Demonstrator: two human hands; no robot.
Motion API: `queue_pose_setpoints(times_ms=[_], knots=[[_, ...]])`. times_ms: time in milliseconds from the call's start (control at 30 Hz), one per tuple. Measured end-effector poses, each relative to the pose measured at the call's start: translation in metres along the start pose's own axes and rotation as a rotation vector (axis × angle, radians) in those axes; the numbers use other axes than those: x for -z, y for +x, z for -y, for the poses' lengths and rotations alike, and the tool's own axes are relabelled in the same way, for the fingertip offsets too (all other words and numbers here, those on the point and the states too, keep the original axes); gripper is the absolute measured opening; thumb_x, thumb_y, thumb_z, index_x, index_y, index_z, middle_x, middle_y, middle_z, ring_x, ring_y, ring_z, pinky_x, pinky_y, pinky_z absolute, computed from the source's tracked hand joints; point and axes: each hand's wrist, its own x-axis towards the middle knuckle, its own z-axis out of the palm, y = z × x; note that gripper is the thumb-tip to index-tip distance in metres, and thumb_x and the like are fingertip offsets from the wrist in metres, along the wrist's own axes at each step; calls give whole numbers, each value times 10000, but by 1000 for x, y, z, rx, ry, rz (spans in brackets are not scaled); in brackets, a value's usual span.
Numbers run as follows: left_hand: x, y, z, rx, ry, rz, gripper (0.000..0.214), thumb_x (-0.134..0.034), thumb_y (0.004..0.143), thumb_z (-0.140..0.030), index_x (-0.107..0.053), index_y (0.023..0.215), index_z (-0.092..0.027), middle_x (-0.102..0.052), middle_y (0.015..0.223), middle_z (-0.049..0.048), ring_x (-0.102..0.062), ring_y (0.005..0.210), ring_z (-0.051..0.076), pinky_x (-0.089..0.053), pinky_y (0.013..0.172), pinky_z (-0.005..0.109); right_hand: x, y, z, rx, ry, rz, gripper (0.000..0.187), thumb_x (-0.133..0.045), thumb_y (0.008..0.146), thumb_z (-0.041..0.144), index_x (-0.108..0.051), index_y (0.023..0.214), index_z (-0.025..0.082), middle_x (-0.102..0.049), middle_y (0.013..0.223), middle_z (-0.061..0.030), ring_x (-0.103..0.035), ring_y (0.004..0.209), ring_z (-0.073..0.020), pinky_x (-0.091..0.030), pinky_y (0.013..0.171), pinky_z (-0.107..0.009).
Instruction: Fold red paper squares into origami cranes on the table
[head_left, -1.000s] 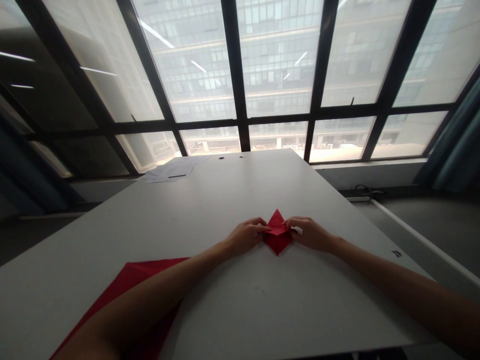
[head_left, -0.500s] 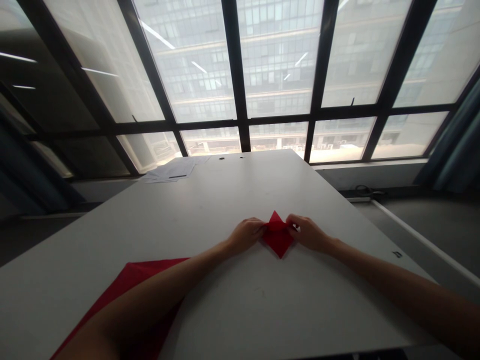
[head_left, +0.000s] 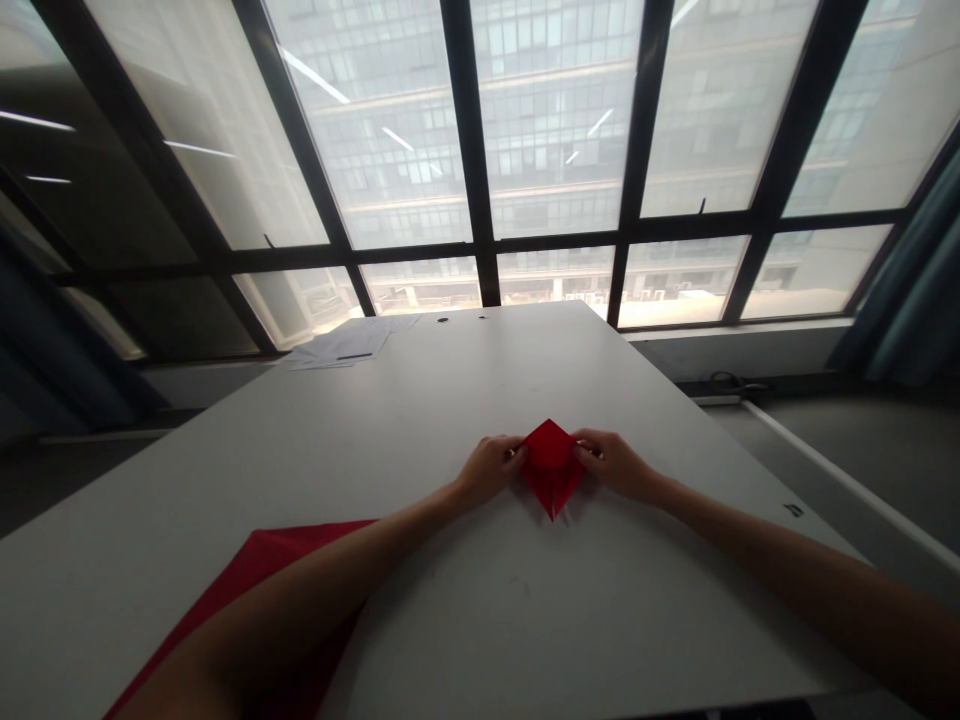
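A small red folded paper [head_left: 551, 455] stands out against the white table, diamond-shaped, one point facing away from me and one towards me. Its near half shows creases and looks partly opened. My left hand [head_left: 493, 468] pinches its left corner between thumb and fingers. On the opposite corner, my right hand [head_left: 613, 465] holds the paper in a similar pinch. Beneath my left forearm lies a larger red sheet [head_left: 247, 570], partly covered by the arm.
The white table [head_left: 465, 400] stretches towards large framed windows. Loose white papers [head_left: 337, 345] with a dark pen-like item [head_left: 355, 356] lie at its far left. A small dark mark [head_left: 793, 510] sits near the right edge.
The folded paper's top has spread from a narrow peak into a wide flat point, and its lower half now shows creases. Both hands keep their grip at the side corners.
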Motion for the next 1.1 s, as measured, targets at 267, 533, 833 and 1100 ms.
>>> queue_pose_setpoints(times_ms=[267, 533, 833, 1100], knots=[[-1, 0, 5, 1, -6, -6, 444, -437, 981, -389, -654, 680, -146, -592, 717, 17, -502, 623, 119, -383, 585, 225, 6, 1, 11, 29, 150, 156, 380, -458, 978, 431, -706, 1098, 169, -728, 958, -60, -637, 841, -201, -511, 753, -308], [-2, 0, 3, -13, -32, 16, 344, -447, 979, -355, -720, 925, -152, -669, 770, 14, -545, 681, 142, -421, 643, 236, 9, 2, 6, 53, 147, 247, 351, -626, 894, 409, -695, 1136, 165, -733, 973, -67, -631, 805, -188, -477, 667, -268], [2, -12, -9, -183, 53, 133, 610, -541, 962, -352, -323, 1525, -264, -624, 1168, 77, -593, 940, 186, -493, 873, 310, -7, 2, 5, 42, 20, 75, 195, -613, 863, 309, -731, 919, 164, -732, 841, -37, -591, 712, -180, -448, 644, -284], [6, -13, -16, -436, 144, 315, 421, -497, 998, -368, -526, 1407, -276, -592, 1240, 106, -535, 1165, 245, -432, 1050, 396, -9, 0, 3, -50, -334, -68, 107, -626, 837, 278, -655, 787, 189, -647, 700, 6, -531, 622, -150, -380, 594, -267]])
